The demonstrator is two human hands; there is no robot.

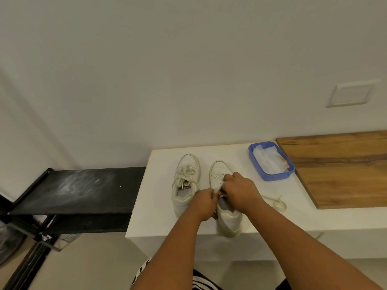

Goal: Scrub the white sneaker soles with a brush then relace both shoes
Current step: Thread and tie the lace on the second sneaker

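While toes point away, both hands [206, 203] apparently pinching the right sneaker's [227, 208] lace [218, 190].

A home entryway or utility corner, judging by the plain painted wall [188, 70] with a switch plate [351, 93], a white bench [159, 206], black shoe rack [83, 191] and wooden board [343, 168]

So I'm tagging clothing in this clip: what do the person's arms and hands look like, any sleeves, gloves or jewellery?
Both forearms are bare as far as the frame shows, with no sleeves reaching them. The left hand and right hand wear no gloves, and no rings, watch or bracelet are visible. At the bottom edge, a black-and-white patterned garment shows between the arms.
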